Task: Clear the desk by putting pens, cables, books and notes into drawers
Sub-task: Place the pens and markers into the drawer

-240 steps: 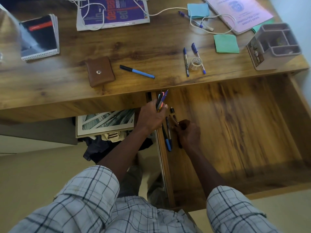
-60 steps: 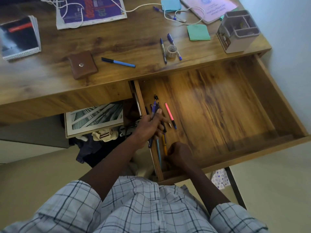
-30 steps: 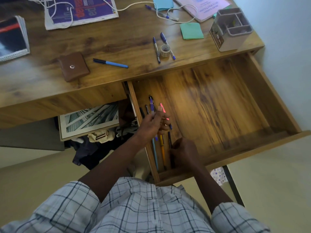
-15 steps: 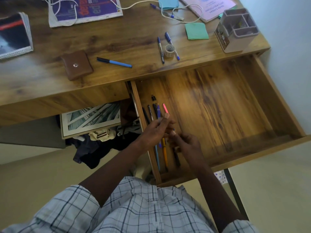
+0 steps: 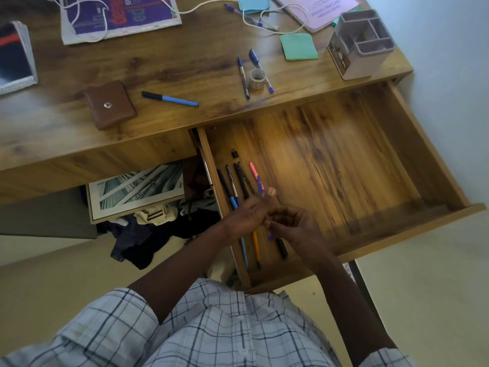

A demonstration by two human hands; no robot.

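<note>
Across the desk [image 5: 185, 62], left to right, a notebook [image 5: 16, 54], a blue pen [image 5: 169, 99], two pens [image 5: 243, 78], a cable [image 5: 205, 6] and notes [image 5: 299, 46] are lying unstowed. Below, several pens [image 5: 241, 181] are lying in the open drawer [image 5: 344, 168], where the left hand [image 5: 248, 213] and right hand [image 5: 296, 229] are both gripping a purple pen [image 5: 260, 184]. Most of the clearing is remaining, I judge.

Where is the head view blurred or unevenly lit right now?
Head view: the left hand and right hand are motion-blurred, so their hold on the purple pen is unclear; a warm glow lights the drawer floor; the blue pen on the desk is sharp.
</note>
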